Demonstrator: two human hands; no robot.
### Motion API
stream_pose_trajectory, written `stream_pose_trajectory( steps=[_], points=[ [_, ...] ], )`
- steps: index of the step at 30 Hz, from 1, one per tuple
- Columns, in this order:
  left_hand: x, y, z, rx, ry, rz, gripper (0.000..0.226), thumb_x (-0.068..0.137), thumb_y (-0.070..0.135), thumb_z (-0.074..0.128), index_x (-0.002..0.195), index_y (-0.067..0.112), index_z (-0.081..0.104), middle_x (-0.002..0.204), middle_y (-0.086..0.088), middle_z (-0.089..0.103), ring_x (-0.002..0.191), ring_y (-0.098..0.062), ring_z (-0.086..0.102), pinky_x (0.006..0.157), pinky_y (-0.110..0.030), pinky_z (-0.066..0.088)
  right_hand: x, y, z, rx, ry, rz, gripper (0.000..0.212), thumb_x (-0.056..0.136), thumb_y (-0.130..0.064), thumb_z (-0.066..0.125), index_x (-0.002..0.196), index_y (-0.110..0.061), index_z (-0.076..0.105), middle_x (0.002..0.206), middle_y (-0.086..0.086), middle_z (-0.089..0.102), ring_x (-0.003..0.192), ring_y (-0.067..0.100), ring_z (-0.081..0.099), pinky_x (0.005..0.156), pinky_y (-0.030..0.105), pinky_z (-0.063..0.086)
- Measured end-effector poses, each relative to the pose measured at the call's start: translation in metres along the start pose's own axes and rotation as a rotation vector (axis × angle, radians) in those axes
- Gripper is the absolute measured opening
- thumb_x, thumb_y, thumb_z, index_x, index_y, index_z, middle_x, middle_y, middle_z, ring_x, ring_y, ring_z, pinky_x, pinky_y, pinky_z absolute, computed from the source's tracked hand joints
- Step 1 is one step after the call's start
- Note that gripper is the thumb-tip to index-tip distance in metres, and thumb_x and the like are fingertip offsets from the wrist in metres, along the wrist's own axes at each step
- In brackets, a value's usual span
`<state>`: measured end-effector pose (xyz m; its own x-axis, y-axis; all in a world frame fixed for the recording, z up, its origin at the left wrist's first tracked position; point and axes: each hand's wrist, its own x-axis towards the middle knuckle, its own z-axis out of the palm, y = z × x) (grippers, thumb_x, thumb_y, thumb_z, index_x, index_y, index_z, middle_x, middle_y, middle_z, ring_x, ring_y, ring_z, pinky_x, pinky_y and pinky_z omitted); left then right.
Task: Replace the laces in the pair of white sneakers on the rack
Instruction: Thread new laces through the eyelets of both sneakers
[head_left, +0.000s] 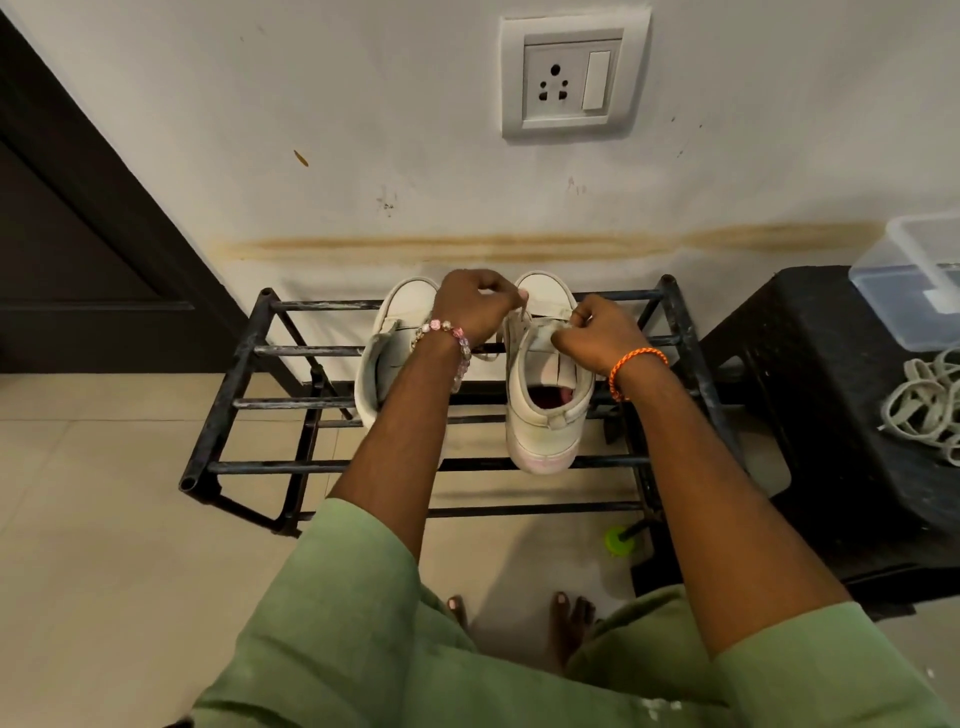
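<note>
Two white sneakers stand side by side on a black metal rack (228, 405), toes toward the wall. The left sneaker (387, 358) has no lace that I can see and is partly covered by my left forearm. My left hand (475, 306) pinches a white lace (522, 317) above the toe end of the right sneaker (545, 410). My right hand (597, 332) pinches at the eyelet area of the right sneaker's tongue, holding the lace there. A loose bundle of white laces (924, 405) lies on the black stool at the right.
A black plastic stool (810, 374) stands right of the rack, with a clear plastic box (914, 280) at its back. A wall socket (571, 78) is above. A dark door frame (78, 218) is at left. A green cap (618, 540) lies on the tiled floor near my feet.
</note>
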<state>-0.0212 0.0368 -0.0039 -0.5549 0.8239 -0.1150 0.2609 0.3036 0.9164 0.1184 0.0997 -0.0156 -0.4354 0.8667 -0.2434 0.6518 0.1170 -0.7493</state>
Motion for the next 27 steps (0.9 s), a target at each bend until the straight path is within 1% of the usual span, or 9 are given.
stream_pose_trajectory(
  steps=[6, 8, 10, 12, 14, 16, 19, 23, 27],
  points=[
    [0.003, 0.041, -0.021, -0.884, 0.081, 0.066, 0.02, 0.088, -0.005, 0.056, 0.072, 0.006, 0.055, 0.079, -0.008, 0.072, 0.081, -0.017, 0.07, 0.09, -0.031, 0.053, 0.0, 0.002, 0.001, 0.032, -0.016, 0.019, 0.017, 0.08, -0.015, 0.061, 0.076, -0.021, 0.046, 0.084, 0.0, 0.052, 0.083, 0.019, 0.052, 0.055, 0.022, 0.038],
    [0.003, 0.043, -0.022, -0.987, 0.066, -0.002, 0.013, 0.093, -0.001, 0.051, 0.082, 0.004, 0.05, 0.072, -0.009, 0.072, 0.069, -0.02, 0.071, 0.08, -0.031, 0.057, 0.001, 0.003, 0.001, 0.032, -0.006, 0.013, 0.016, 0.08, -0.015, 0.061, 0.076, -0.02, 0.046, 0.081, -0.002, 0.051, 0.082, 0.018, 0.051, 0.054, 0.022, 0.037],
    [0.002, 0.035, -0.019, -0.752, 0.092, -0.121, 0.007, 0.094, 0.008, 0.054, 0.095, 0.004, 0.048, 0.073, -0.006, 0.067, 0.055, -0.015, 0.066, 0.064, -0.027, 0.057, 0.001, 0.003, 0.0, 0.036, -0.003, 0.015, 0.016, 0.08, -0.015, 0.062, 0.078, -0.02, 0.047, 0.081, -0.002, 0.051, 0.082, 0.018, 0.051, 0.055, 0.022, 0.038],
    [0.0, 0.018, -0.011, -0.331, 0.073, -0.175, 0.024, 0.089, 0.02, 0.064, 0.101, 0.008, 0.047, 0.082, -0.004, 0.058, 0.055, -0.012, 0.059, 0.058, -0.027, 0.052, 0.001, 0.003, 0.0, 0.041, -0.006, 0.02, 0.016, 0.08, -0.015, 0.062, 0.08, -0.019, 0.047, 0.081, -0.003, 0.051, 0.084, 0.019, 0.052, 0.056, 0.021, 0.039],
    [-0.001, 0.004, -0.002, 0.075, 0.019, -0.108, 0.027, 0.082, 0.03, 0.07, 0.097, 0.013, 0.056, 0.089, -0.004, 0.058, 0.069, -0.016, 0.057, 0.066, -0.028, 0.049, 0.001, 0.003, 0.0, 0.045, -0.001, 0.019, 0.016, 0.079, -0.015, 0.062, 0.079, -0.019, 0.047, 0.08, -0.002, 0.051, 0.084, 0.02, 0.052, 0.057, 0.022, 0.04],
    [-0.002, -0.005, 0.005, 0.272, -0.028, -0.024, 0.019, 0.079, 0.031, 0.073, 0.082, 0.015, 0.065, 0.095, -0.009, 0.063, 0.083, -0.021, 0.06, 0.078, -0.03, 0.051, 0.001, 0.003, 0.0, 0.047, 0.006, 0.019, 0.016, 0.078, -0.015, 0.062, 0.078, -0.019, 0.046, 0.08, -0.001, 0.052, 0.083, 0.02, 0.052, 0.057, 0.023, 0.04],
    [0.0, -0.011, 0.01, 0.325, -0.031, -0.006, 0.015, 0.078, 0.026, 0.075, 0.069, 0.019, 0.066, 0.103, -0.021, 0.063, 0.083, -0.029, 0.066, 0.081, -0.04, 0.055, 0.001, 0.004, 0.0, 0.045, 0.003, 0.022, 0.017, 0.078, -0.015, 0.062, 0.078, -0.02, 0.046, 0.08, -0.001, 0.052, 0.083, 0.02, 0.052, 0.058, 0.023, 0.04],
    [0.007, -0.012, 0.009, 0.389, -0.002, -0.003, 0.017, 0.08, 0.025, 0.073, 0.065, 0.019, 0.067, 0.097, -0.011, 0.066, 0.085, -0.025, 0.064, 0.08, -0.034, 0.052, 0.001, 0.004, 0.0, 0.064, -0.008, 0.031, 0.018, 0.079, -0.014, 0.061, 0.075, -0.021, 0.045, 0.08, -0.001, 0.052, 0.08, 0.019, 0.051, 0.056, 0.023, 0.039],
    [0.006, 0.007, 0.001, 0.092, 0.056, 0.018, 0.015, 0.088, 0.014, 0.064, 0.073, 0.012, 0.062, 0.072, 0.001, 0.06, 0.069, -0.011, 0.054, 0.069, -0.021, 0.04, 0.001, 0.007, 0.001, 0.091, 0.015, 0.025, 0.019, 0.079, -0.014, 0.061, 0.074, -0.021, 0.044, 0.078, -0.001, 0.053, 0.077, 0.018, 0.052, 0.057, 0.024, 0.04]
  ],
)
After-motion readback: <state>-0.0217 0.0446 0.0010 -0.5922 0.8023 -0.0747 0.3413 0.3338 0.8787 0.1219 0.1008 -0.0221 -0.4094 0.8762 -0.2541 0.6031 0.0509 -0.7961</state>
